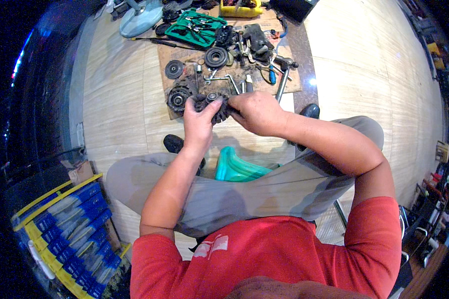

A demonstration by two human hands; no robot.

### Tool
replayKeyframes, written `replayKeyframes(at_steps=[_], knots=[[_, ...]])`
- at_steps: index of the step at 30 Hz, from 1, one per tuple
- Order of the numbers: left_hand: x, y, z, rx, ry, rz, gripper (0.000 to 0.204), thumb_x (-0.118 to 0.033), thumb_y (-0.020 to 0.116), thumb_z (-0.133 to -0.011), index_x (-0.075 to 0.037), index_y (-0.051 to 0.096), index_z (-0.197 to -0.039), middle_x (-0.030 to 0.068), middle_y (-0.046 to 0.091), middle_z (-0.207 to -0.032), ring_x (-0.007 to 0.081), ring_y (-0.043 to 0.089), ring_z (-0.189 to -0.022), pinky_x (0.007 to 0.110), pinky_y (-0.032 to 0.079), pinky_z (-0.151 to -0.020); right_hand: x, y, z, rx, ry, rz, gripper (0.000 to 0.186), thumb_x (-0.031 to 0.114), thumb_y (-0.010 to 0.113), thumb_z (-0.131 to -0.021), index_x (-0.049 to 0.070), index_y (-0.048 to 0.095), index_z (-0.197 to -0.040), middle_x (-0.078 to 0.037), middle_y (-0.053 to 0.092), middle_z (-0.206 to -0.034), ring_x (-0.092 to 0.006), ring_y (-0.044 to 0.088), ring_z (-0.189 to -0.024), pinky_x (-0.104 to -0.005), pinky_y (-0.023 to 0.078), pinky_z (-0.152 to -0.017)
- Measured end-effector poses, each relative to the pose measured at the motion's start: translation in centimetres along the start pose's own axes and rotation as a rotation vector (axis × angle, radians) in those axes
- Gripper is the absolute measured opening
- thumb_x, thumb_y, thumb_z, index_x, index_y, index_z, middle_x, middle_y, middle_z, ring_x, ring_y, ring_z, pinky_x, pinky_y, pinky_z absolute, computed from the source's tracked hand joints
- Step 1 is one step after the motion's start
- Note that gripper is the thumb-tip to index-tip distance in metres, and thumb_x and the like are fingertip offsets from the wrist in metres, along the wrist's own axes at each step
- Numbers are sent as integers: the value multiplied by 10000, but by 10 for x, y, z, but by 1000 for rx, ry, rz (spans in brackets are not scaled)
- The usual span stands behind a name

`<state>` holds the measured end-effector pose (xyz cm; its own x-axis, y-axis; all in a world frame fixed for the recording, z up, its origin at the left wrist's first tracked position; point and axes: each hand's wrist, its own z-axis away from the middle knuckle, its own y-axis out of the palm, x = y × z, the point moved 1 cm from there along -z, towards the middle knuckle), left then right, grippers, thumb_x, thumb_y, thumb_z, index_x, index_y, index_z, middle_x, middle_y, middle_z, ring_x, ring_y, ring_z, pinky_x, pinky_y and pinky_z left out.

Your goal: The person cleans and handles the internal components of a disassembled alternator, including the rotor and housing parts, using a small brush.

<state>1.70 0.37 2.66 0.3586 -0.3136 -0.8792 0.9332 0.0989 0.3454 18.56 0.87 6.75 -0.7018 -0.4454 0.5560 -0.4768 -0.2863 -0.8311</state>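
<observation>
My left hand [199,123] grips a dark, greasy round machine part [218,113] with a toothed or finned rim and a hub in its middle. The thumb presses beside that hub. Against the part's right edge is my right hand [260,112], its fingers closed; what they pinch is hidden. Just left of the held part lies a black round housing [178,98] with a metal centre. Beyond it sit a flat black disc [174,69] and a black pulley-like ring [216,58]. A bent metal wrench [229,78] lies in front of my hands.
Dirty cardboard [184,55] lies under the parts. On it are a blue-handled screwdriver [272,74], a hammer [284,74] and a green tool tray [197,28]. A yellow container [241,9] stands behind. A green plastic stool [239,167] is between my legs.
</observation>
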Motion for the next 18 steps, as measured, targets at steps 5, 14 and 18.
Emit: replayKeyframes(at_steps=[5, 14, 18], knots=[[-3, 4, 1, 0, -2, 58, 353, -13, 679, -818, 8, 470, -1101, 102, 612, -1016, 172, 622, -896, 304, 525, -795, -2, -12, -7, 1, -13, -32, 185, 227, 625, -821, 44, 605, -830, -183, 641, -769, -400, 627, -735, -497, 506, -650], [-1, -4, 2, 84, -41, 94, 346, 14, 660, -815, 9, 478, -1109, 107, 615, -1026, 183, 628, -912, 316, 532, -818, -16, -19, -8, 50, -60, -90, 200, 192, 663, -815, 2, 614, -851, -195, 623, -800, -400, 607, -796, -466, 484, -689], [-8, 0, 5, 142, -76, 166, 332, 12, 648, -820, 14, 487, -1110, 101, 614, -1025, 183, 625, -927, 314, 529, -828, -37, -21, -16, -36, -81, -20, 183, 188, 658, -821, 12, 634, -864, -177, 630, -810, -377, 615, -807, -456, 486, -703]])
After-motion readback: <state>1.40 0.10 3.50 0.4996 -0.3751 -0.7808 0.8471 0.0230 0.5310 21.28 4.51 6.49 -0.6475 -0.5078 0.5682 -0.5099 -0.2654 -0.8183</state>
